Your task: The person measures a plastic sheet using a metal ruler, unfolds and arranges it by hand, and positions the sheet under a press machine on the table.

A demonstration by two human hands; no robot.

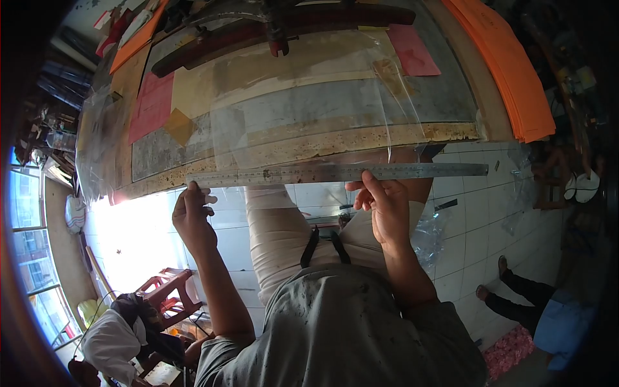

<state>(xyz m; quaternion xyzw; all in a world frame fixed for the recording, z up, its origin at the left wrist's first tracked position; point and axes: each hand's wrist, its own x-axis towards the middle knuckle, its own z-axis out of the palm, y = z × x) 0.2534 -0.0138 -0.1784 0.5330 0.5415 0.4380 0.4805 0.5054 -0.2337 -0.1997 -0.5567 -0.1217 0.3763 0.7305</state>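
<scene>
A long metal ruler runs nearly level along the table's front edge, its right end sticking out past my hand. My left hand pinches the ruler's left end, the other fingers curled below. Right of the middle, my right hand holds the ruler with the thumb against its face and the fingers partly bent underneath. Clear plastic film lies over the table and reaches the edge by the ruler; where it ends below is hard to make out.
On the worn table are pink paper, more pink paper and a dark clamp bar. Orange sheets lie at the right. A red stool and a person are behind left, another person right.
</scene>
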